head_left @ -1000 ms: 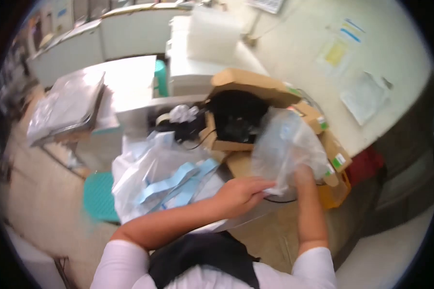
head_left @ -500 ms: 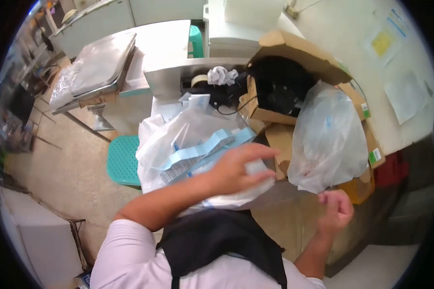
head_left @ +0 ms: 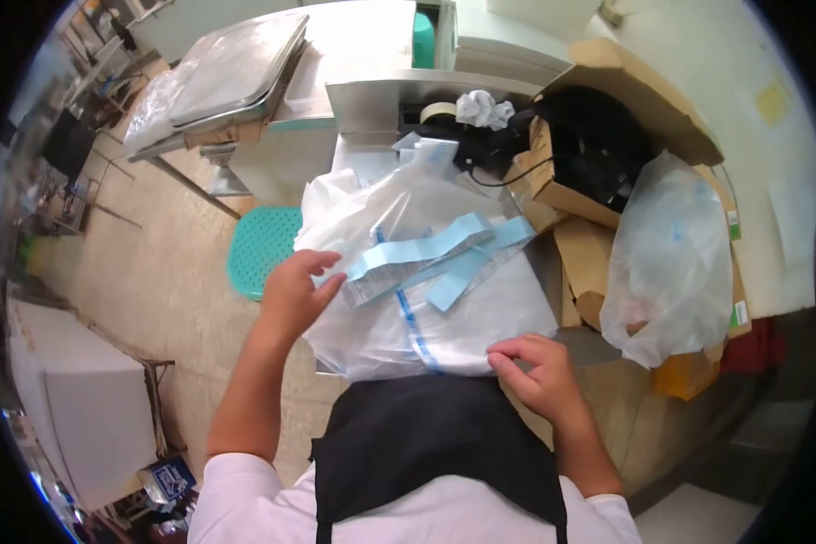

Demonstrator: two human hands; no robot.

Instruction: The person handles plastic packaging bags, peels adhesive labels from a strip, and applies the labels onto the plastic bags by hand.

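Observation:
A pile of white plastic bags (head_left: 480, 317) with blue print lies in front of me. Across it are pale blue paper strips (head_left: 426, 252), some with a grey printed side. At the pile's left edge, beside the end of one strip, is my left hand (head_left: 297, 288), its fingers apart and nothing visible in them. My right hand (head_left: 542, 376) is at the near right edge of the pile, thumb and forefinger pinched on the plastic.
At right a filled translucent bag (head_left: 669, 263) rests against an open cardboard box (head_left: 562, 172) holding black items. Behind the pile are crumpled paper (head_left: 485, 110) and a tape roll (head_left: 438, 112). A green stool (head_left: 261, 249) and metal trays (head_left: 236, 72) stand left.
My left hand has moved from over the pile to its left edge. My right hand has come left from near the translucent bag to the pile. The view has shifted.

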